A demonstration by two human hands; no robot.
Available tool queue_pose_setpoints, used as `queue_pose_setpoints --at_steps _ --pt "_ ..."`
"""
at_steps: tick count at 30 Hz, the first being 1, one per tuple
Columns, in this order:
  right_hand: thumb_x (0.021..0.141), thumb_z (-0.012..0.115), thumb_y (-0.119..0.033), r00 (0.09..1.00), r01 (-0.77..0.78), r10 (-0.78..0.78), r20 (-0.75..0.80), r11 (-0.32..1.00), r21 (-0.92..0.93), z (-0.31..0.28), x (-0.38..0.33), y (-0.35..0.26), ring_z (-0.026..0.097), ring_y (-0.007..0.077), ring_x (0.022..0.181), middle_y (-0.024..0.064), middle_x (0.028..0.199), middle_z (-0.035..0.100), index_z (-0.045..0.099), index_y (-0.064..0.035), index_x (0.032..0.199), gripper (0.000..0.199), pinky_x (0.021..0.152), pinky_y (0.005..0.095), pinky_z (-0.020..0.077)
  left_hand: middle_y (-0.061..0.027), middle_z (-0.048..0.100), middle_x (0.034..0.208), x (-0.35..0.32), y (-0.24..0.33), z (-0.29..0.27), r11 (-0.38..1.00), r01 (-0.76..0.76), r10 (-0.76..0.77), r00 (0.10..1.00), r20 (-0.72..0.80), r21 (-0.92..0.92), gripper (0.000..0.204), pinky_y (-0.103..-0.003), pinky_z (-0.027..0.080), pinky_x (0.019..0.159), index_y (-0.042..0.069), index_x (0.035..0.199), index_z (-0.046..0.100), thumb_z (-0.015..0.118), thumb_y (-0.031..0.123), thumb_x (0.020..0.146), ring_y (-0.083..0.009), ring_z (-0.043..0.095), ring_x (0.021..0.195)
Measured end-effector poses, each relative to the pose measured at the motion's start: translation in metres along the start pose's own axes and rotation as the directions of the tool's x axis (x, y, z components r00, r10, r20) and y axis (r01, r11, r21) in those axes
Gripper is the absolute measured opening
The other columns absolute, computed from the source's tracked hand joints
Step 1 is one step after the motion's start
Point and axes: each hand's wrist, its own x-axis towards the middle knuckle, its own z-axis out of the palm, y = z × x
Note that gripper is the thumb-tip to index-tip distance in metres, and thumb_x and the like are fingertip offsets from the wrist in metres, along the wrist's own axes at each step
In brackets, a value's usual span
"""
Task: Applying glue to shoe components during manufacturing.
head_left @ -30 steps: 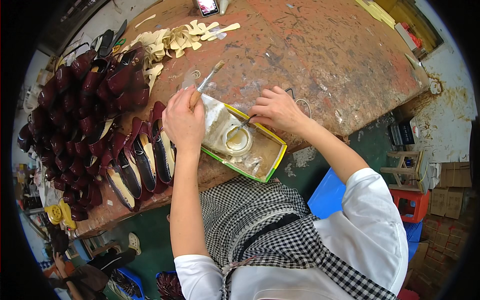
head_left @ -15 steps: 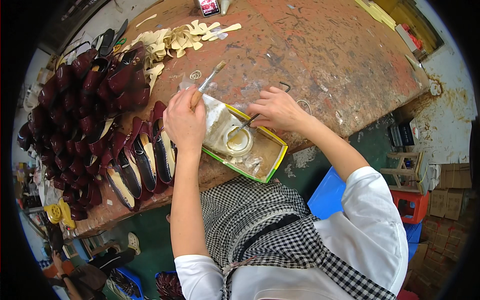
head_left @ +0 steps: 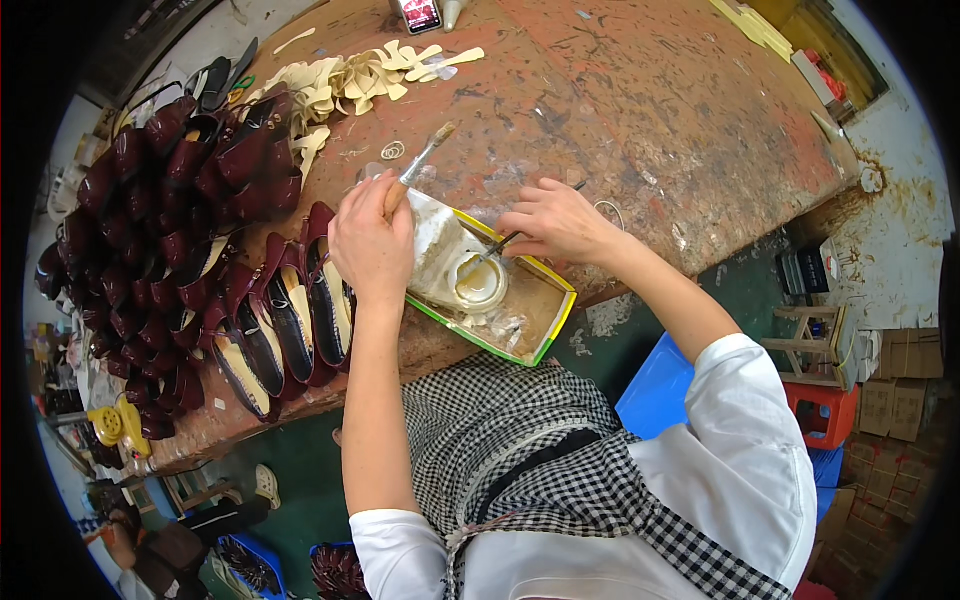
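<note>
My left hand (head_left: pixel 370 238) is closed around the wooden handle of a flat brush (head_left: pixel 420 165), whose bristles point away from me. It rests against a smeared white plastic container (head_left: pixel 437 255), lying in a shallow cardboard box (head_left: pixel 545 345) with a yellow and green rim. Pinched in my right hand (head_left: pixel 558 224) is a thin dark rod (head_left: pixel 497 247). Its lower end reaches into the container's round mouth (head_left: pixel 480 284), where pale creamy stuff shows. What the rod's tip looks like is hidden in there.
Dark red strapped shoes (head_left: pixel 170 220) are heaped at the left, with several in a row (head_left: pixel 290 320) beside the box. Cream cut-out pieces (head_left: pixel 350 80) lie farther back near a phone (head_left: pixel 420 14). A blue bin (head_left: pixel 655 385) and red stool (head_left: pixel 825 415) stand right.
The rod has turned in my right hand, so its bent upper end no longer shows as a hook. My left hand with the brush has barely moved. At lower left another person has shifted.
</note>
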Motion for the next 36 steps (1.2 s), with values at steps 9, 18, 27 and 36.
queue_pose_setpoints --at_steps 9,18,27,36 --pt "0.093 0.073 -0.035 0.995 0.032 -0.037 -0.094 0.998 -0.049 0.010 0.000 0.004 0.059 0.0181 0.087 -0.0032 0.084 0.059 0.067 -0.0185 0.094 0.017 0.081 0.0368 0.0435 -0.0097 0.078 0.114 0.000 0.000 0.000 1.000 -0.007 0.007 1.000 -0.005 0.003 0.025 -0.043 0.049 0.097 0.015 0.114 0.079 0.071 0.022 0.091 -0.0255 0.069 0.119" --pt "0.089 0.076 -0.035 0.998 -0.042 0.041 -0.048 0.999 -0.014 0.007 0.001 -0.004 0.062 0.0175 0.096 -0.0031 0.090 0.063 0.066 -0.0201 0.096 0.020 0.083 0.0370 0.0441 -0.0080 0.078 0.113 0.000 0.000 -0.001 1.000 -0.007 0.007 1.000 -0.005 0.009 0.025 -0.043 0.049 0.096 0.015 0.113 0.079 0.071 0.021 0.091 -0.0251 0.069 0.118" --pt "0.090 0.075 -0.033 0.996 -0.001 0.003 -0.091 1.000 0.013 0.012 0.001 0.001 0.059 0.0194 0.090 -0.0038 0.086 0.060 0.068 -0.0197 0.093 0.015 0.085 0.0379 0.0442 -0.0081 0.078 0.113 0.000 0.001 -0.001 1.000 -0.010 0.010 1.000 -0.008 -0.001 0.024 -0.043 0.050 0.097 0.014 0.113 0.079 0.071 0.021 0.090 -0.0255 0.070 0.118" --pt "0.090 0.075 -0.037 0.993 -0.044 0.046 -0.113 0.999 0.015 0.014 0.002 -0.005 0.060 0.0173 0.092 -0.0045 0.089 0.064 0.067 -0.0202 0.097 0.019 0.085 0.0383 0.0420 -0.0102 0.078 0.113 0.001 0.000 0.000 1.000 -0.008 0.008 1.000 -0.006 -0.003 0.025 -0.043 0.050 0.097 0.014 0.113 0.079 0.071 0.021 0.090 -0.0266 0.069 0.118"
